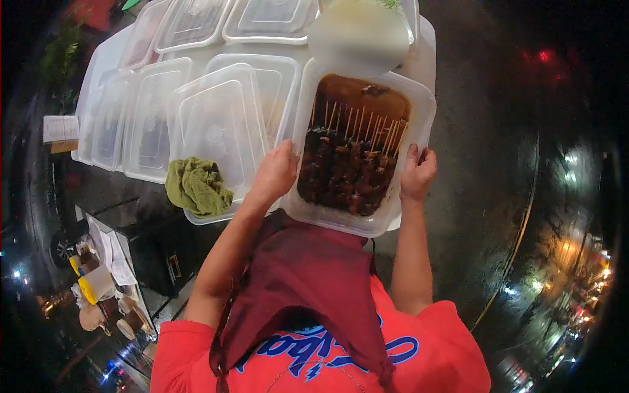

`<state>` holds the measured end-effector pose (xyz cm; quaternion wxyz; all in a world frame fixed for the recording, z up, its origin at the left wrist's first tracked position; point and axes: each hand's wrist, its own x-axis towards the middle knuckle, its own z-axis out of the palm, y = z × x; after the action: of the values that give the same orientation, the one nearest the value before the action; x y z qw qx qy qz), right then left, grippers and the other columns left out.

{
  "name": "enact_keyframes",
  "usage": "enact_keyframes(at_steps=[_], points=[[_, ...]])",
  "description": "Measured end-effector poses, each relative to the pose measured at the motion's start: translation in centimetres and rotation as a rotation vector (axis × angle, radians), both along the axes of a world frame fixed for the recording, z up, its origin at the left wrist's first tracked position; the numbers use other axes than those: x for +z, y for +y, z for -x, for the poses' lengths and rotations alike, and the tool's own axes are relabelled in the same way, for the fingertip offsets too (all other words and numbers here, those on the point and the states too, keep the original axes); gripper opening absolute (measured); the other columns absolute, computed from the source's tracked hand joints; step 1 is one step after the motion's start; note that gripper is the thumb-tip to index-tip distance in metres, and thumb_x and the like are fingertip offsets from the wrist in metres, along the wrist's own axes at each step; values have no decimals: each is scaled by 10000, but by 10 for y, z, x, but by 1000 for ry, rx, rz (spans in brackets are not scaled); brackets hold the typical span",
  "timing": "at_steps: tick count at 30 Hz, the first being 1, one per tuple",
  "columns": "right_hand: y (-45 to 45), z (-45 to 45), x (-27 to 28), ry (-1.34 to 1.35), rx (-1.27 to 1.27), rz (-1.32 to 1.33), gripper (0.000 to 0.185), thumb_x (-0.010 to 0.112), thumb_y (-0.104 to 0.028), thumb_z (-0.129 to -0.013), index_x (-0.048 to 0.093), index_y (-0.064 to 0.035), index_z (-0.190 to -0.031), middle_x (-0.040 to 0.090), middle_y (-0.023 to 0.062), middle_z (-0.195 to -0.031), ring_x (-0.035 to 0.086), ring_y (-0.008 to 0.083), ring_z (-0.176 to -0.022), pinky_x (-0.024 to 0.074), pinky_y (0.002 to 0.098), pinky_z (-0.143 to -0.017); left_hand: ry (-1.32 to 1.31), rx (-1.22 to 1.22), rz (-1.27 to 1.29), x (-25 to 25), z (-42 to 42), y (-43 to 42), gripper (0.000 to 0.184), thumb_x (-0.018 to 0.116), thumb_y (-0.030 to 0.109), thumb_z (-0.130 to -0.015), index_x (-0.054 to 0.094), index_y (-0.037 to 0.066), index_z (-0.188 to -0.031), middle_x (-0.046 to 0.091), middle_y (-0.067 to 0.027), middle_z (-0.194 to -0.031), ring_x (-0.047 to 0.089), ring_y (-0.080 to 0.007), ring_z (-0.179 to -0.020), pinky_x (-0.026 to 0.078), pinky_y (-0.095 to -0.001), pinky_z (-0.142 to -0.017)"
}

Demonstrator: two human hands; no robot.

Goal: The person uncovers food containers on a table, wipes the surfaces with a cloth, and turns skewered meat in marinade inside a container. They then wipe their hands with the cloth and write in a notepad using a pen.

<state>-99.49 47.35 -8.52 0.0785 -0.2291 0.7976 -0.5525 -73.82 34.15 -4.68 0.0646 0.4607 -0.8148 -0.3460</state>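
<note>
Between my hands is a clear plastic tub [325, 223] holding several meat skewers [347, 173] in brown sauce, their bare sticks pointing away from me. My left hand [280, 168] is closed on the tub's left edge. On the opposite edge, my right hand [418, 173] grips with curled fingers. The tub tilts slightly toward me at the table's front right. Left of it, a translucent lid [213, 131] overlaps another covered tub [280, 75]. A crumpled green cloth [198, 187] rests on the lid's near left corner.
Several lidded tubs [156, 121] fill the white table [426, 46]. A blurred pale round shape [358, 39] overlaps the tub's far end. At lower left stands a side surface with papers [118, 259] and small items. Wet pavement [488, 170] lies to the right.
</note>
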Motion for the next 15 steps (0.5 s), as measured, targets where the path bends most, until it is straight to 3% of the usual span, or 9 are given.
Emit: enact_keyframes(at_steps=[2,15], points=[[4,-4,1,-88,4,143,331,621,-248,-875,527,66,-917,604,121,-817,557,179,-738,456,326,-675,42,31,-14,1,1,2,142,507,113,-849,468,-22,-861,572,-278,-855,533,-474,-834,403,-532,-720],[5,33,-39,-124,-7,-83,325,615,-259,-868,540,56,-895,595,119,-798,533,192,-726,443,342,-674,20,-42,63,31,20,1,134,547,94,-827,508,-17,-891,576,-249,-855,544,-440,-859,422,-502,-731]])
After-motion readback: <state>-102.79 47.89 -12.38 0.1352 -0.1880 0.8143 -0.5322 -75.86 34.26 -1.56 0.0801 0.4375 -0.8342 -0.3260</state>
